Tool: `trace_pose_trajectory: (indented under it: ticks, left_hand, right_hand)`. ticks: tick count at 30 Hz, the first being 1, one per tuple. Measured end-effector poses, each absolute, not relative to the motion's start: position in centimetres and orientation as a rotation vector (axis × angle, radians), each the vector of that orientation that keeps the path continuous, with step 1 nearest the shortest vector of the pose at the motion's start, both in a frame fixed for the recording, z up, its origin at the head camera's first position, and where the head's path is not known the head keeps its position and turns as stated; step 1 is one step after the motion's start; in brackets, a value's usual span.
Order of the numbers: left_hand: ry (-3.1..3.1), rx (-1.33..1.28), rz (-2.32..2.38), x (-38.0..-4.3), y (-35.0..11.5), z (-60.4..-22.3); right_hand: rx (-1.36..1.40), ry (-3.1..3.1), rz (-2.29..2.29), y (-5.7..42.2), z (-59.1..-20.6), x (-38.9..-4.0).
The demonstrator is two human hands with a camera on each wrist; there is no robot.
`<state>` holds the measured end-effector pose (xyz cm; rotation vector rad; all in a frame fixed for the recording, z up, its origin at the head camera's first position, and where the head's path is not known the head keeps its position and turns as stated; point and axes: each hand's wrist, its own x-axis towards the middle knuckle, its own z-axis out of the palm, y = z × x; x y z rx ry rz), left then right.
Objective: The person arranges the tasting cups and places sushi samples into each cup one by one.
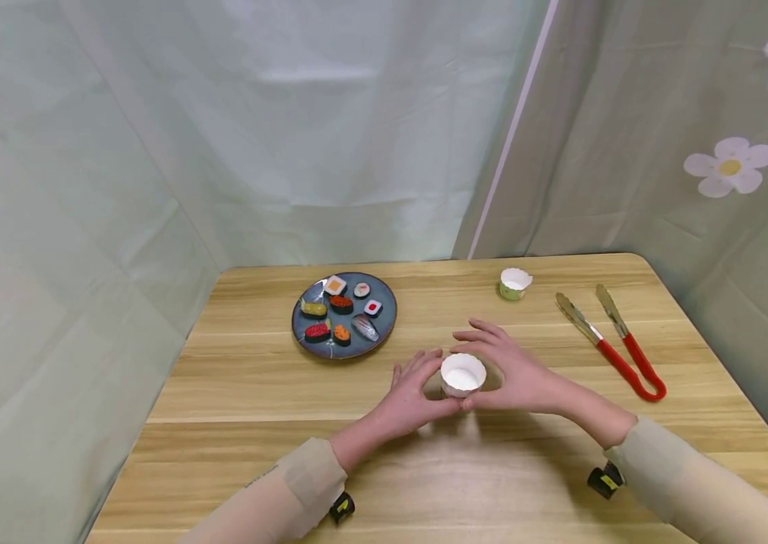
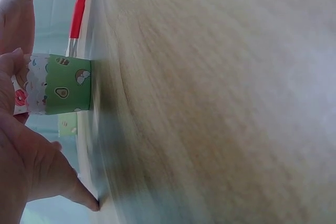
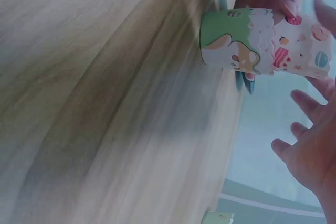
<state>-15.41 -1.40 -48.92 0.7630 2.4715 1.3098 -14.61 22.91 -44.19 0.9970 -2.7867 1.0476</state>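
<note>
Two nested paper baking cups stand upright between my hands, near the middle of the table. The outer green cup (image 2: 65,90) has its base at the tabletop. A white-and-pink patterned cup (image 3: 307,48) sticks up out of it, and its pale inside (image 1: 463,374) shows from above. My left hand (image 1: 407,400) holds the stack from the left, thumb in front and fingers behind. From the right, my right hand (image 1: 522,376) holds it near the rim between thumb and index finger; its other fingers (image 3: 304,106) are spread.
A blue plate (image 1: 384,332) with several sushi pieces lies at the back left. Another green paper baking cup (image 1: 514,285) stands at the back right. Red-handled tongs (image 1: 628,355) lie spread at the right. Curtains (image 1: 356,136) hang behind the wooden table (image 1: 241,438).
</note>
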Motion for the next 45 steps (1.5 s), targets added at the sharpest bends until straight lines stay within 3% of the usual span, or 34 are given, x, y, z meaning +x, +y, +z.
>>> trace_pose_trajectory:
  ticks: [13, 23, 32, 45]
  left_hand:
    - [2.462, 0.764, 1.322, -15.5, -1.5, -49.0]
    - [2.521, 0.787, 1.212, -15.3, -1.4, -49.1]
    - [2.584, 0.784, 1.132, -15.0, -1.1, -49.5]
    - [2.65, 0.75, 1.063, -14.8, -0.4, -49.8]
  right_hand:
    - [0.965, -2.786, 1.047, 23.5, -42.9, -15.0]
    - [0.786, -2.769, 0.944, 24.9, -40.5, -16.0]
    - [0.583, -2.745, 0.671, 27.0, -40.2, -18.9]
    - [0.351, -2.75, 0.715, 28.4, -38.9, -24.0]
